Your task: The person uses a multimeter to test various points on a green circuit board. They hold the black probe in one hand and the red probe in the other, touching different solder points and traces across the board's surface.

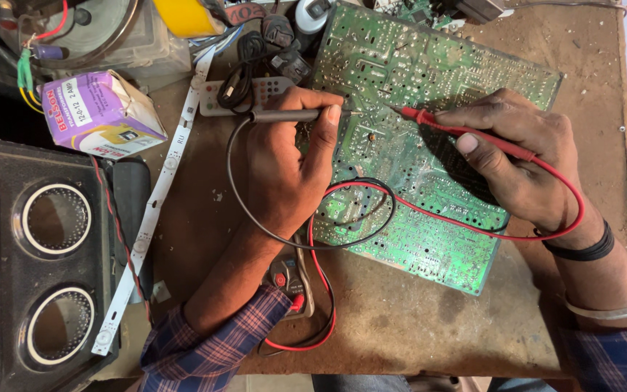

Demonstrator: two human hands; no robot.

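Observation:
A large green circuit board [429, 80] lies solder side up on a worn brown workbench [415, 319]. My left hand [288, 163] grips a black test probe [284, 115], whose tip touches the board's left part. My right hand [517, 156] holds a red test probe [437, 122] with its tip on the board near the middle. Black and red leads [357, 218] loop across the board down to a small meter [290, 282], partly hidden under my left forearm.
A purple and white carton [99, 112] sits at the left by a white strip of lights [155, 199]. A black speaker box [45, 261] with two round openings fills the lower left. A remote control [215, 98], cables and clutter lie at the back.

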